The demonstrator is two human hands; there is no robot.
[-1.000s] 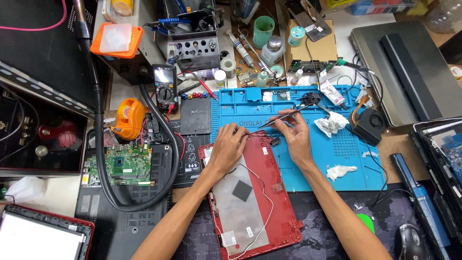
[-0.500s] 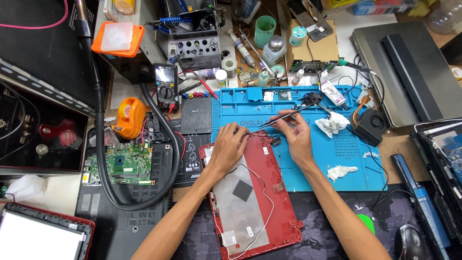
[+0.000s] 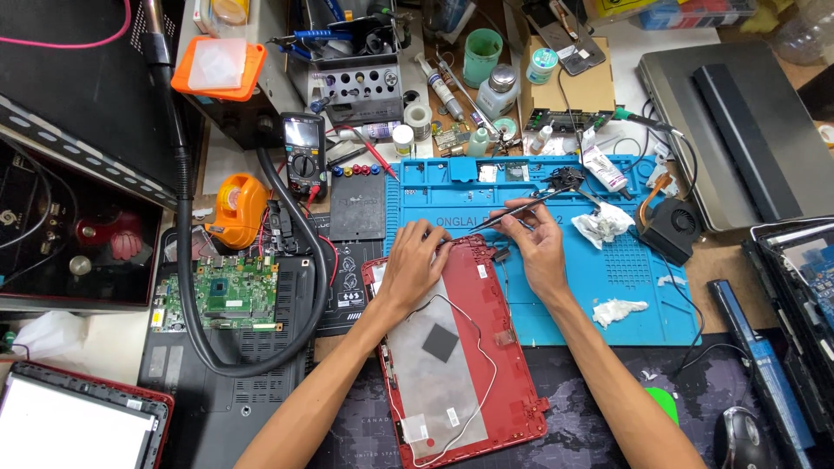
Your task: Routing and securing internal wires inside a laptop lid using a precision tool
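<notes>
Nearest the camera, a red laptop lid lay open side up on the dark mat at the front of the tabletop, its upper edge resting on a blue work mat. A thin white cable looped across its grey inner panel, beside a small black square pad.

The left hand pressed flat on the lid's upper left corner, fingers spread and bent, gripping nothing. The right hand sat just beside the lid's upper right corner, its fingers closed around a slim pair of tweezers that pointed up and right over the blue mat.

To the left, a green circuit board lay on a dark laptop base, ringed by a thick black hose. An orange tape dispenser and a black multimeter stood behind it. To the right, crumpled white wipes and a black cooling fan rested on the blue mat.

Farther back stood a green cup, a small glass bottle and a grey closed laptop.
</notes>
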